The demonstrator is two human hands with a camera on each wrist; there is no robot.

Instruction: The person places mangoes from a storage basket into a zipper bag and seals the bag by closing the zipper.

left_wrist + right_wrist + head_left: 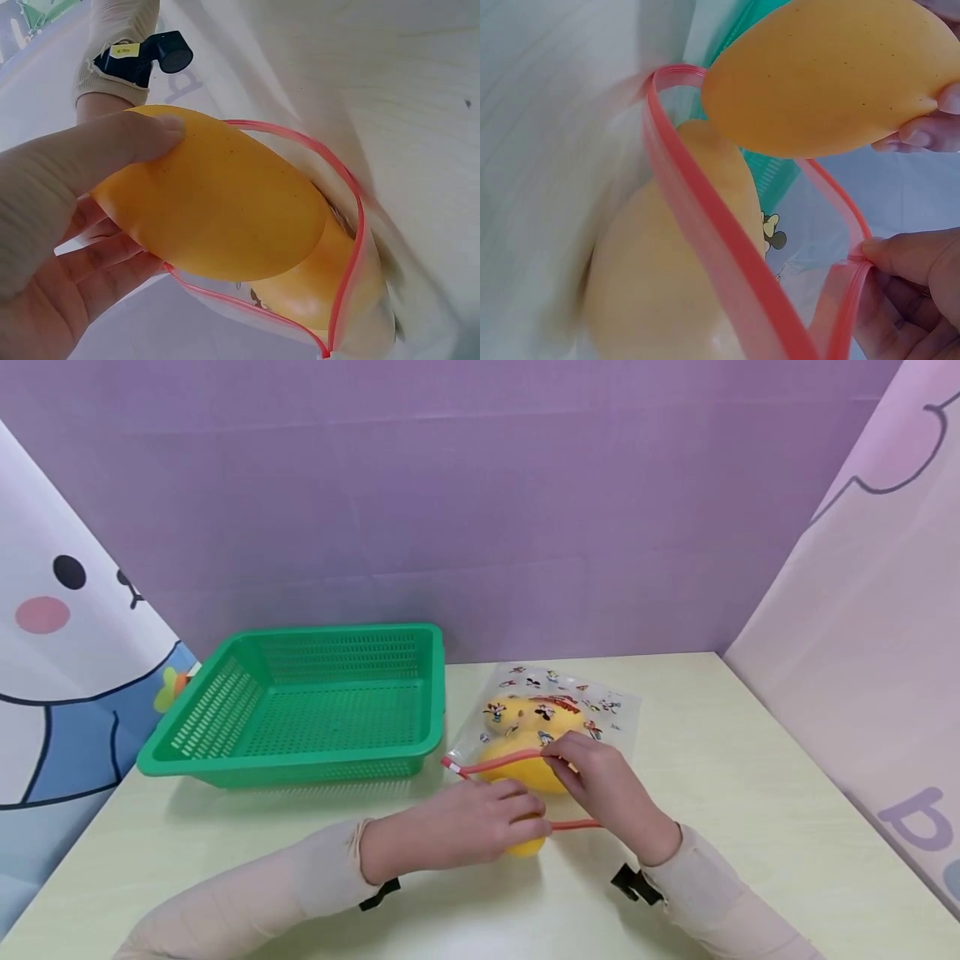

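My left hand (472, 822) grips a yellow mango (217, 199), thumb on one side and fingers on the other. The mango's far end is at the mouth of a clear zip bag (626, 714) with a red rim and small cartoon prints. My right hand (600, 781) pinches the bag's red rim (851, 262) between thumb and fingers, and the mouth gapes wide. Inside the bag lie more yellow mangoes (517, 772), seen through the film in the head view. In the right wrist view, the held mango (825, 75) hangs over the opening.
A green plastic basket (300, 766) with slotted walls stands on the pale table (750, 793), left of the bag. A purple cloth (480, 527) hangs behind the table. Printed cloths (67, 635) flank both sides.
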